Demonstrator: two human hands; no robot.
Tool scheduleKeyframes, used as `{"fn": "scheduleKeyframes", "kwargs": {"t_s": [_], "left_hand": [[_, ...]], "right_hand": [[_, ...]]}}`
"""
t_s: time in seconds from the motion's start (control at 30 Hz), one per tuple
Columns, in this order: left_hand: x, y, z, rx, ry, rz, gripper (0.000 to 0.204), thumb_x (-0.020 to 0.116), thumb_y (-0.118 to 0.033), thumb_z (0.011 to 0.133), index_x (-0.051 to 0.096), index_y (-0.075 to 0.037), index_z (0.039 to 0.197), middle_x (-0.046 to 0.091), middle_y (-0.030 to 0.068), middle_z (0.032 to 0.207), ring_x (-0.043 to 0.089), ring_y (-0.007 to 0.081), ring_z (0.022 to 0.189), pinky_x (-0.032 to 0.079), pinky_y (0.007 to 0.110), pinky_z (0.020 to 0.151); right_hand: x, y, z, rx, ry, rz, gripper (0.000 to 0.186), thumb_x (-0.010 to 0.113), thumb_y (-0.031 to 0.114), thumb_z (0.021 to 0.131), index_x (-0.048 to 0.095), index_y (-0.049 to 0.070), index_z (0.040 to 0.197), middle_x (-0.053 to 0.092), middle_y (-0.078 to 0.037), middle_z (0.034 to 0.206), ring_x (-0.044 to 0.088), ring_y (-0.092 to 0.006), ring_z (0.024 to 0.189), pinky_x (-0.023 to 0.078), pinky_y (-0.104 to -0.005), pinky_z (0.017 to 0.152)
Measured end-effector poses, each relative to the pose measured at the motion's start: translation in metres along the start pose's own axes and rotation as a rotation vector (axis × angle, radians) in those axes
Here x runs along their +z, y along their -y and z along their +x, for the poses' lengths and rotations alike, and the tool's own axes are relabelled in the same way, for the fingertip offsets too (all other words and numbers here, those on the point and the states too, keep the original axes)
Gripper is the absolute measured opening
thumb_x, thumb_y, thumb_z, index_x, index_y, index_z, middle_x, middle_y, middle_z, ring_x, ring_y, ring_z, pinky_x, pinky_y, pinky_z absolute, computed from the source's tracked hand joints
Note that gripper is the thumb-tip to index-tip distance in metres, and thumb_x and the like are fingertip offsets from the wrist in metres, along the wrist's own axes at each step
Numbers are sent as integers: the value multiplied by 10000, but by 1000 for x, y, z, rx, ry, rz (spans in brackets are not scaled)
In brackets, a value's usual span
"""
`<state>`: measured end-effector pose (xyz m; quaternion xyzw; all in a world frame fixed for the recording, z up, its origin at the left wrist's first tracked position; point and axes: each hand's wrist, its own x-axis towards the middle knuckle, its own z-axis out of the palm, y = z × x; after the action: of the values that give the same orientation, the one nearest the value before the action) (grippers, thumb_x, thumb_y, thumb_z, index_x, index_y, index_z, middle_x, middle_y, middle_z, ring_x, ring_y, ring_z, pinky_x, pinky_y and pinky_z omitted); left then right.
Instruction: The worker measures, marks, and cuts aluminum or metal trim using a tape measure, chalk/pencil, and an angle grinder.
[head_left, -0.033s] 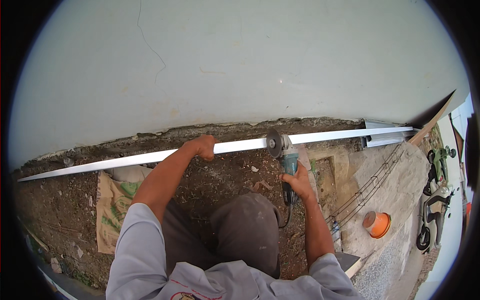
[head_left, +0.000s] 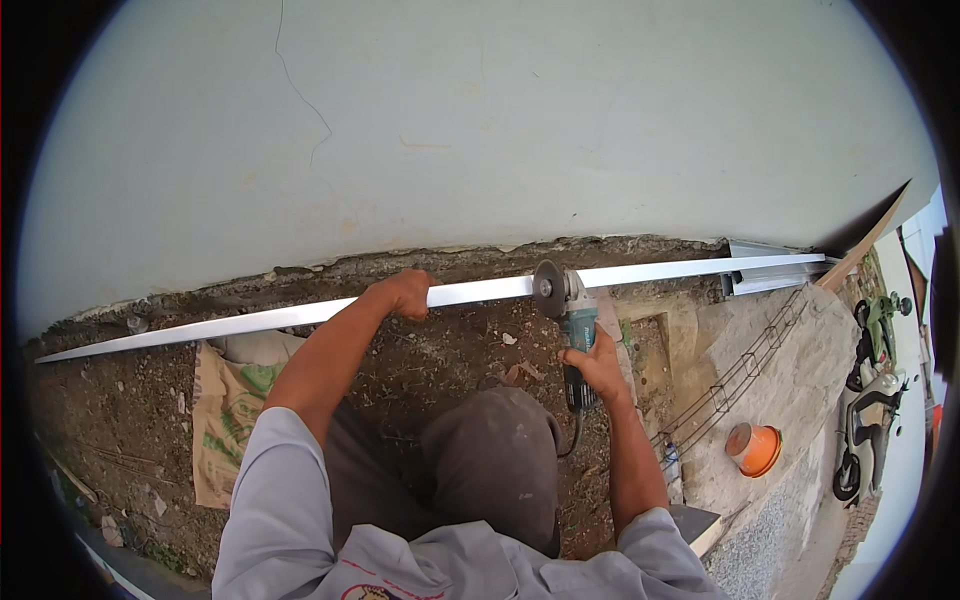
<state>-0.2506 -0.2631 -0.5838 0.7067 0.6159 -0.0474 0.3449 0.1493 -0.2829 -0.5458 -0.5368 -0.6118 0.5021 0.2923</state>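
A long, shiny metal profile (head_left: 240, 325) runs across the view, close to the foot of the wall. My left hand (head_left: 404, 296) is closed around it, left of the middle. In my right hand (head_left: 599, 364) is a teal and black angle grinder (head_left: 581, 330), its fingers wrapped round the body. The grinder's dark disc (head_left: 548, 288) stands upright at the profile and covers a short stretch of it. Whether the disc has cut into the metal cannot be made out. A black cord (head_left: 577, 436) hangs from the grinder's rear end, near my right knee.
A pale wall (head_left: 480, 130) rises just beyond the profile. More metal profiles (head_left: 775, 270) lie under its right end. On the right are a wire rebar frame (head_left: 730, 385), an orange bucket (head_left: 755, 449) and a parked scooter (head_left: 868, 420). A printed sack (head_left: 232, 425) lies on the soil at left.
A tiny bright speck in front of the wall has vanished. Both hands, the grinder and the profile look the same.
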Motion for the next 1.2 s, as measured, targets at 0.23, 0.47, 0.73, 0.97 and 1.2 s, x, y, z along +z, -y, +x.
{"fn": "scheduleKeyframes", "kwargs": {"t_s": [0.23,0.47,0.73,0.97,1.2], "left_hand": [[5,-15,-15,-57,-163,83,738,588,-15,729,547,-145,1455,686,240,1197,670,406,1088,539,475,959],[25,-10,-17,-64,-217,110,730,538,-4,753,527,-134,1471,667,249,1229,655,417,1107,529,471,983],[24,-17,-23,-83,-176,92,748,573,0,740,520,-120,1476,670,253,1222,649,408,1131,525,459,992],[22,-9,-18,-70,-190,78,729,568,11,742,531,-95,1463,668,247,1239,646,399,1149,515,448,1011],[26,-1,-14,-58,-189,65,726,558,18,732,542,-82,1451,660,248,1256,650,400,1144,517,438,1014]], "right_hand": [[-2,-8,-13,-24,-44,12,589,788,81,722,546,-50,1243,655,-82,1033,623,-177,926,504,-313,860],[4,-26,-20,-50,-21,21,606,801,112,707,549,-38,1237,658,-92,1026,630,-190,919,507,-326,854],[4,-39,-24,-3,-15,-68,678,803,84,696,519,-33,1301,646,-82,1070,611,-181,967,499,-316,882],[3,-44,-25,-2,-10,-56,684,809,98,694,523,-40,1299,654,-93,1077,620,-202,966,503,-324,884],[4,-39,-21,-13,-8,-166,689,813,118,680,529,-52,1284,663,-123,1048,633,-220,943,511,-335,868]]}}
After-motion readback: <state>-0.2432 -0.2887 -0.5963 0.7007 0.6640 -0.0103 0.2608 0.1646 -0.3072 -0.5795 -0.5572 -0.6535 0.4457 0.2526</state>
